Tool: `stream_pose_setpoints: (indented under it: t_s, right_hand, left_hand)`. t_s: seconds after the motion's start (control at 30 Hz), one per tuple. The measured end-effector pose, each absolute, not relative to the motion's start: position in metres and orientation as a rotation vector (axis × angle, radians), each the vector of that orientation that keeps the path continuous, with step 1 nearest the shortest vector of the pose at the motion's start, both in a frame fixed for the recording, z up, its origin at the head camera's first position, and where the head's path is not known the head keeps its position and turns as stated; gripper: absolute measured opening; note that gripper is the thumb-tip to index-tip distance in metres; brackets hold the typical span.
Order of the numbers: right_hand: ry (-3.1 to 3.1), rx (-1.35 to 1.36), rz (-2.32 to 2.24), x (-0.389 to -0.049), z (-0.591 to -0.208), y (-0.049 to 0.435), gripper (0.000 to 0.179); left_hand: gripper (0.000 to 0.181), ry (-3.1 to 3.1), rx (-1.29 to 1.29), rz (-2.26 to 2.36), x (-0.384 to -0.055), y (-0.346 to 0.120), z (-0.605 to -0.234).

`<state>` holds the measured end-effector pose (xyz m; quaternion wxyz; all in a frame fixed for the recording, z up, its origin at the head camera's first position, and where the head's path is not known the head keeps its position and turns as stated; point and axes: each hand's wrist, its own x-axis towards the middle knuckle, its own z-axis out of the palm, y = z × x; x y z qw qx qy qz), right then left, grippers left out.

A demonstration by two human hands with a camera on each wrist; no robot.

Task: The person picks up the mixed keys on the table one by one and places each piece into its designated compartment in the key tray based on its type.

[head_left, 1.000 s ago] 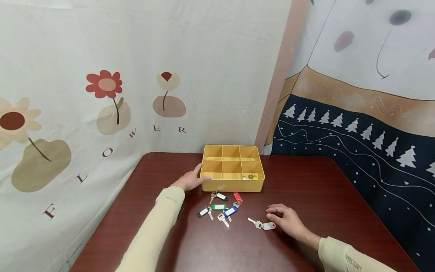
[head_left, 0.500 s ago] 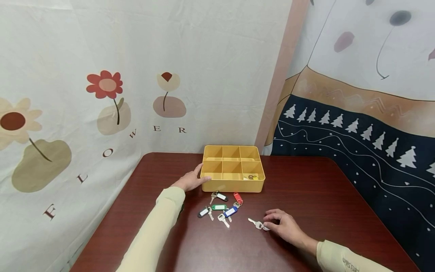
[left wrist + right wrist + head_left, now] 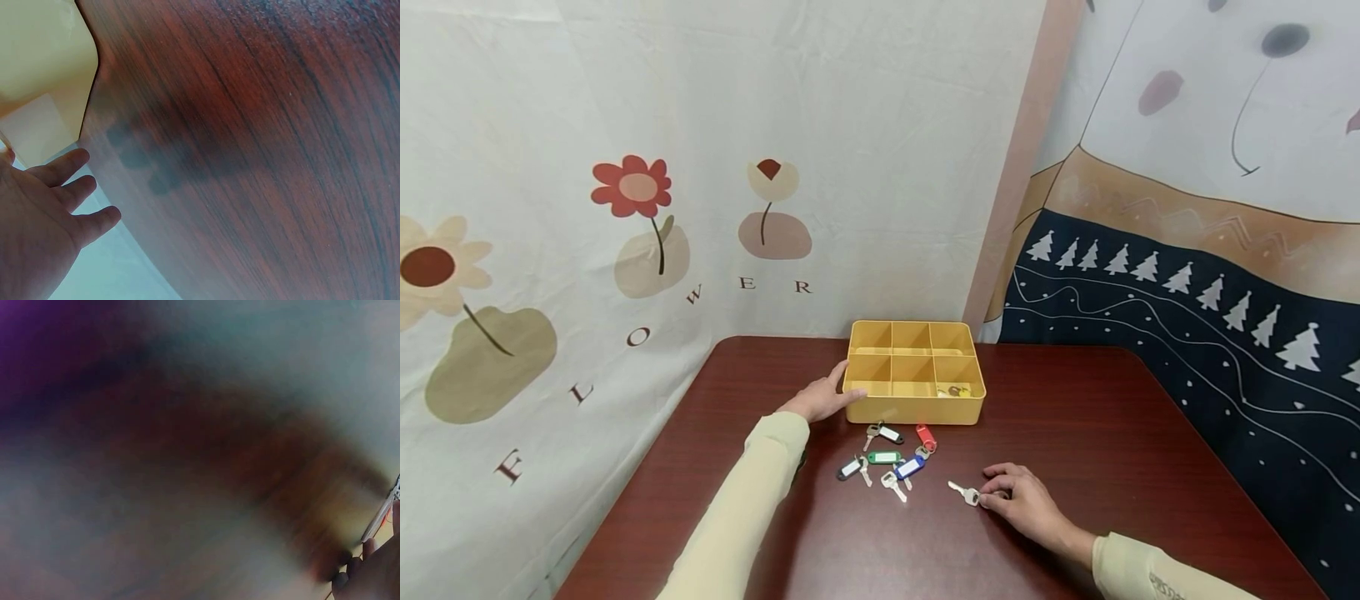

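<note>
Presently, a flat silver metal key is being pinched near its head by the right hand, on the dark-red wooden table; a rectangular yellow plastic box is being touched by the spread left hand. Light, stiff, slippery handling is being expected, the head being preferred.

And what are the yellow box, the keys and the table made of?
The yellow box looks like smooth plastic: one even colour, rounded corners. The keys look like shiny metal, because they're silvery and catch the light. The table has a glossy red-brown top with dark grain streaks; that could be real wood or just a wood-look covering.
</note>
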<state>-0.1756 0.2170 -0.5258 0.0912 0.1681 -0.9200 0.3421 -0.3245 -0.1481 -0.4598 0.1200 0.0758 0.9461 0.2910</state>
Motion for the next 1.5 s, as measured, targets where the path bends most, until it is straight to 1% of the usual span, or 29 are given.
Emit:
stream_pose_setpoints:
  t_s: [0.27, 0.47, 0.63, 0.83, 1.07, 1.3, 1.5]
  right_hand:
    - [-2.737, 0.498, 1.053, -0.178, -0.527, 0.214, 0.017]
    - [-2.715, 0.437, 1.133, -0.185, -0.520, 0.214, 0.019]
    - [-2.699, 0.370, 1.182, -0.193, -0.507, 0.212, 0.020]
    - [-2.660, 0.344, 1.272, -0.206, -0.483, 0.210, 0.014]
    - [-2.592, 0.280, 1.341, -0.232, -0.452, 0.212, 0.005]
    - [-2.559, 0.129, 1.445, -0.266, -0.423, 0.217, 0.022]
    - [-2.498, 0.027, 1.463, -0.296, -0.412, 0.218, 0.028]
  left_hand:
    - [0.084, 2.765, 0.215, 0.862, -0.324, -0.149, -0.459]
    - [0.088, 2.759, 0.201, 0.856, -0.324, -0.150, -0.460]
    - [0.087, 2.753, 0.205, 0.868, -0.323, -0.150, -0.460]
    - [0.085, 2.765, 0.216, 0.876, -0.322, -0.150, -0.459]
    - [0.087, 2.769, 0.225, 0.867, -0.320, -0.150, -0.457]
    - [0.087, 2.764, 0.215, 0.848, -0.321, -0.149, -0.460]
    - [0.087, 2.764, 0.205, 0.851, -0.319, -0.146, -0.458]
